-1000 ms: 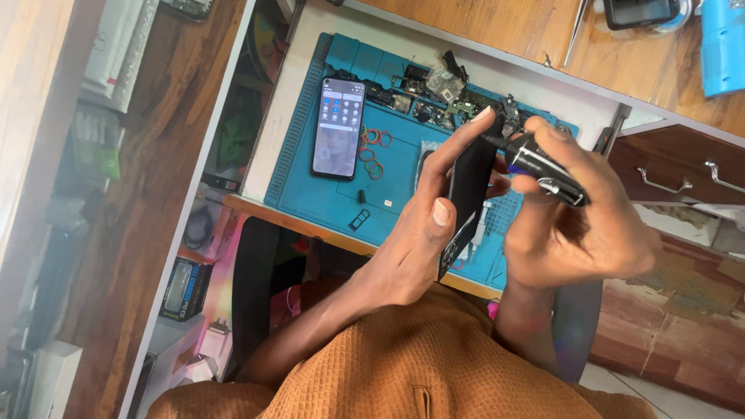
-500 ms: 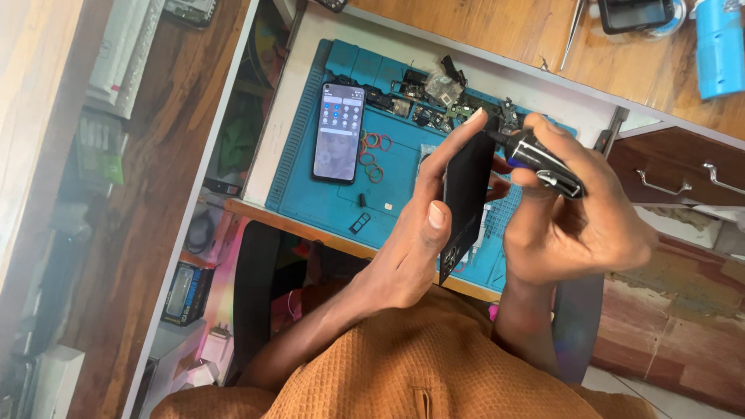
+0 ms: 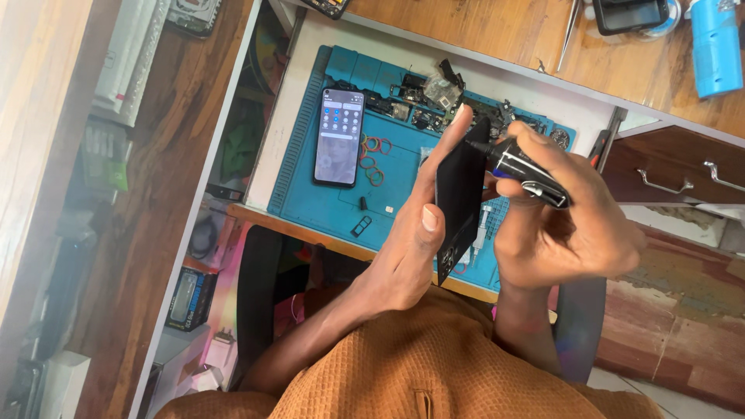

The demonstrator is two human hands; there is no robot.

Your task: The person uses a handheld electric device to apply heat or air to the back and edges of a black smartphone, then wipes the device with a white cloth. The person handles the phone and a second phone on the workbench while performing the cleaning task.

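Note:
My left hand [image 3: 415, 225] holds a black phone [image 3: 459, 198] upright on its edge, above the blue work mat [image 3: 326, 206]. My right hand [image 3: 566, 225] grips a black pen-shaped tool [image 3: 518, 171] whose tip touches the phone's upper face. A second phone [image 3: 338, 136] with a lit screen lies flat on the mat to the left. Red rubber rings [image 3: 374, 159] and small black parts [image 3: 362, 225] lie on the mat between the lit phone and my hands.
Loose electronic parts [image 3: 434, 93] crowd the mat's far edge. A wooden shelf [image 3: 497, 35] beyond holds a blue cylinder [image 3: 715, 46], a dark device [image 3: 627, 14] and tweezers [image 3: 572, 23]. Drawers with metal handles [image 3: 667, 182] stand at right. Shelves with boxes [image 3: 128, 58] run along the left.
The camera has shifted slightly. My hands keep the same hold on the black phone and the tool, with the tool tip staying at the phone's upper part.

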